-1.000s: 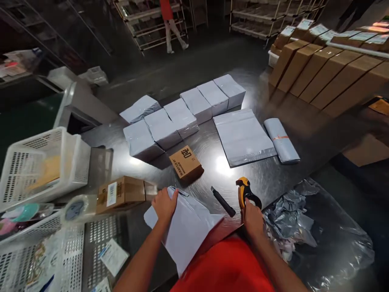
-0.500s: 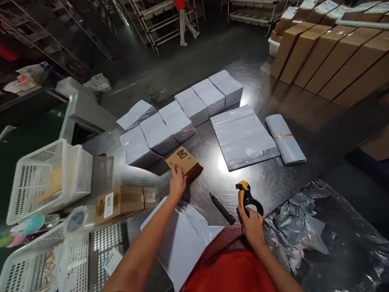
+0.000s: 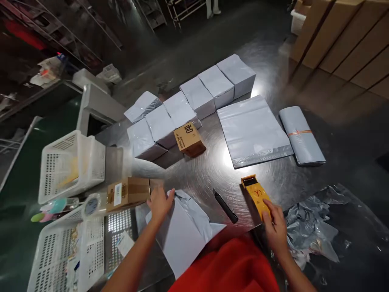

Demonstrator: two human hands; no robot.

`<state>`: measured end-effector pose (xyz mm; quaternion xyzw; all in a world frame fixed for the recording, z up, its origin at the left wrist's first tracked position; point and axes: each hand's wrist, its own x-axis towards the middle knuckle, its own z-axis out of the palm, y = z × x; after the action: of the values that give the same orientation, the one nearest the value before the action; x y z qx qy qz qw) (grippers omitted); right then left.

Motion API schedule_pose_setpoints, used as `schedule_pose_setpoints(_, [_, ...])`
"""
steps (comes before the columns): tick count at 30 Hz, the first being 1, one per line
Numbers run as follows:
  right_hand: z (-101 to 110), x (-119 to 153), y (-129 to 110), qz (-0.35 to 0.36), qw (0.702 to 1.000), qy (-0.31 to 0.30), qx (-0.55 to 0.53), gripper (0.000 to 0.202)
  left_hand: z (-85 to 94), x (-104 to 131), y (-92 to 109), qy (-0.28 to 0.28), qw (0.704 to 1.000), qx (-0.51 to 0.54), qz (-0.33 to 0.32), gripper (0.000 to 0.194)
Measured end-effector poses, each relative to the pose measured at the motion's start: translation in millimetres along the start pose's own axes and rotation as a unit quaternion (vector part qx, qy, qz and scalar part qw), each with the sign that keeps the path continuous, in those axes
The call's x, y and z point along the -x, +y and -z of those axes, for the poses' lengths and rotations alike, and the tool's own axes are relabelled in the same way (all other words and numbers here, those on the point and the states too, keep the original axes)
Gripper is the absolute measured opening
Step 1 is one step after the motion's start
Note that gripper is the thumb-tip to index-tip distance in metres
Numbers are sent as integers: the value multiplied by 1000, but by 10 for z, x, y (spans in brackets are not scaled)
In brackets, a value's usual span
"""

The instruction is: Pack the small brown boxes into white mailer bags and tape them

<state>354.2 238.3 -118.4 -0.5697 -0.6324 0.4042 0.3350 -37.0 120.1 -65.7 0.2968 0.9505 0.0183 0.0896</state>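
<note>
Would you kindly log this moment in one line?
left hand: at edge of white packet; right hand: holding yellow tool; black cutter: on metal table, between hands; white parcels: farther back

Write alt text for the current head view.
A person's right hand holds a yellow tool while the left hand is at a white bag's edge, over a metal table. A black cutter lies between them; beyond are a small brown box and a row of white packages.
</note>
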Motion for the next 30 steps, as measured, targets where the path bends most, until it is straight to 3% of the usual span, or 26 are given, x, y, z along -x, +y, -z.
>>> schedule_pose_setpoints(3, [-524, -282, -381, -119, 971, -58, -201, 59, -201, 255, -128, -13, 1000, -1, 0, 54])
schedule_pose_setpoints(5, [-1100, -441, -621, -195, 915, -160, -315, 68, -291, 286, -124, 14, 1000, -17, -3, 51])
schedule_pose_setpoints(8, [-1928, -540, -854, -236, 860, -289, -348, 65, -346, 252, -108, 38, 999, -34, -6, 49])
schedule_pose_setpoints(11, [-2338, -504, -871, -246, 830, -371, -336, 59, -351, 234, -118, 39, 998, -40, -3, 49])
schedule_pose_setpoints(15, [-2343, -486, -727, -239, 812, -423, -322, 60, -339, 240, -111, 40, 997, -59, 11, 49])
schedule_pose_setpoints(22, [-2248, -497, -665, -195, 817, -443, -312, 54, -299, 244, -82, 29, 997, -64, 26, 49])
schedule_pose_setpoints(30, [-1559, -197, -172, -200, 822, -458, -273, 54, -247, 195, -95, 21, 996, -67, 54, 50])
